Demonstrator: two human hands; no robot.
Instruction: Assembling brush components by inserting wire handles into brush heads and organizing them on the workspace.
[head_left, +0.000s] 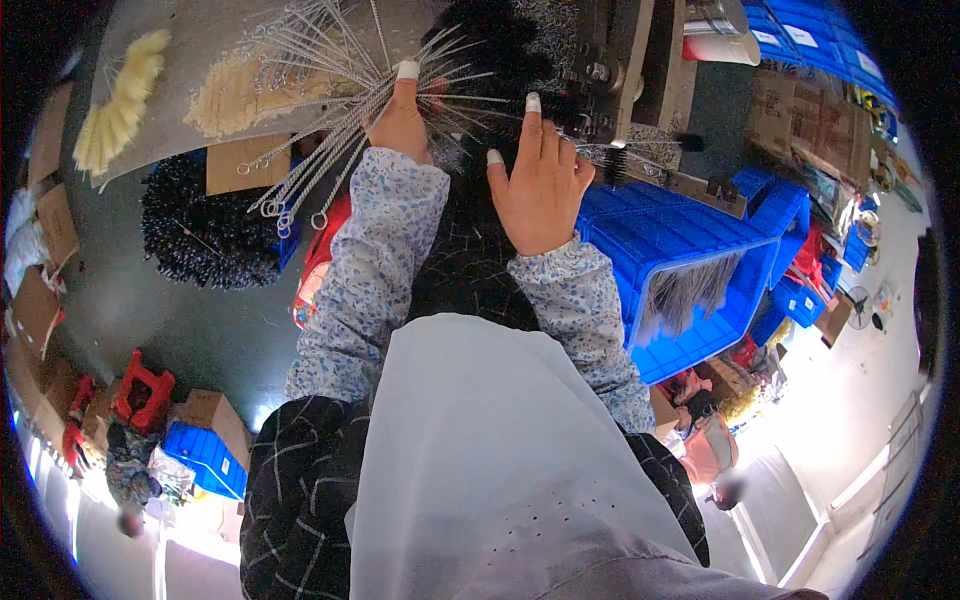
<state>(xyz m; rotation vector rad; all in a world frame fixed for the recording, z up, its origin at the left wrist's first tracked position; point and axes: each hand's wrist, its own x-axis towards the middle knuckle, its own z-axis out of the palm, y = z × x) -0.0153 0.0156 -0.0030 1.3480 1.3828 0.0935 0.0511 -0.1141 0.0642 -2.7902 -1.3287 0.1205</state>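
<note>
Dozens of twisted wires (340, 138) fan past the bench (195, 45) edge in the left hand's (402, 125) closed grip, where a slackening thumb could scatter them onto the floor, while the right hand (545, 180) spreads wide near the metal machine (607, 85).

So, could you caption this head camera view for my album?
Left hand holding a spray of twisted wires, right hand near black bristles, blue crate alongside.

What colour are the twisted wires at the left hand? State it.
The twisted wires are silvery grey, best seen in the head view.
</note>
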